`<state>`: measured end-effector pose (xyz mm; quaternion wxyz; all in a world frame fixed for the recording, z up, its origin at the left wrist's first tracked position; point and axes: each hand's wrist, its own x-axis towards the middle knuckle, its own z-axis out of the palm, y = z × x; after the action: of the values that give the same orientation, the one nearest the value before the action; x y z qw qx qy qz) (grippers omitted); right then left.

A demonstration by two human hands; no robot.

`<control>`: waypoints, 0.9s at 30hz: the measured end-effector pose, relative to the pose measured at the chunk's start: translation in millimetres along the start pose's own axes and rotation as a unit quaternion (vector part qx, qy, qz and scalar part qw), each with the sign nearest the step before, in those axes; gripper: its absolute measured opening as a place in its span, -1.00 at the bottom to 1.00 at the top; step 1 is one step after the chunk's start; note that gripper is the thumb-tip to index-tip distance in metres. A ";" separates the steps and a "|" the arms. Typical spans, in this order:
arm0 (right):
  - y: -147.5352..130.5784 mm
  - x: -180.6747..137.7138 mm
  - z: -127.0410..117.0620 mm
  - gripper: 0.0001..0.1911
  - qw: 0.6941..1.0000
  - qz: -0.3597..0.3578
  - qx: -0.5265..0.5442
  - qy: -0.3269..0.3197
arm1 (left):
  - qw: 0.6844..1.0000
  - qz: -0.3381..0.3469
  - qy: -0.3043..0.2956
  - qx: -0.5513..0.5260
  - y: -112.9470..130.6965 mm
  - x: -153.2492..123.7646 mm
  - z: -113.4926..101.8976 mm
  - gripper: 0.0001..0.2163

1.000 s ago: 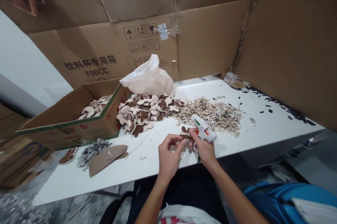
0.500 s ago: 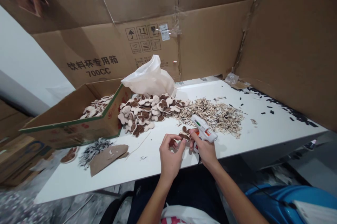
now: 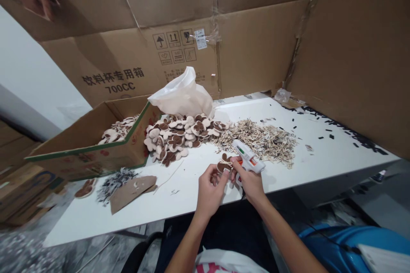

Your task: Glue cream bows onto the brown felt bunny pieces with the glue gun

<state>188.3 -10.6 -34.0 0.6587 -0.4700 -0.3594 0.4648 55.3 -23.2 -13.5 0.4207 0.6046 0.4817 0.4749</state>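
My left hand [image 3: 209,189] pinches a small brown and cream mouse-head-shaped piece [image 3: 223,165] just above the white table's [image 3: 179,204] front edge. My right hand [image 3: 248,181] grips a white glue gun [image 3: 248,159] with an orange trigger. Its nozzle points left and sits right beside the piece. Both hands are close together, fingers curled.
A heap of similar brown and cream pieces [image 3: 177,136] lies behind the hands, with a pile of small pale bows [image 3: 259,138] to its right. An open cardboard box [image 3: 92,145] holds more pieces at left. A white plastic bag [image 3: 182,93], cardboard scrap [image 3: 131,192] and cardboard walls [image 3: 256,51] surround.
My left hand has lifted and tilted the small piece up toward the glue gun's nozzle. The right hand with the gun has barely moved.
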 end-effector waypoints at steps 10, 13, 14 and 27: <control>4.4 0.5 -1.3 -0.64 0.999 -0.021 -0.025 -0.018 | 1.000 0.001 0.003 0.000 -3.9 -1.4 0.0 -0.74; 4.1 -0.1 -1.9 -0.63 0.999 -0.016 -0.023 -0.021 | 1.000 -0.008 0.006 -0.009 -3.8 -1.0 0.3 -0.73; 4.4 -0.2 -2.0 -0.62 0.999 -0.015 -0.022 -0.021 | 1.000 -0.013 0.004 -0.012 -3.7 -0.7 0.3 -0.72; 12.0 0.4 -6.6 -0.64 0.999 -0.009 -0.028 -0.045 | 0.998 -0.034 0.008 -0.051 -5.3 -0.6 -0.5 -0.67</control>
<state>191.2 -10.5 -47.4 0.6328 -0.4634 -0.4059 0.4692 53.9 -22.8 -18.6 0.4628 0.5619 0.4809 0.4888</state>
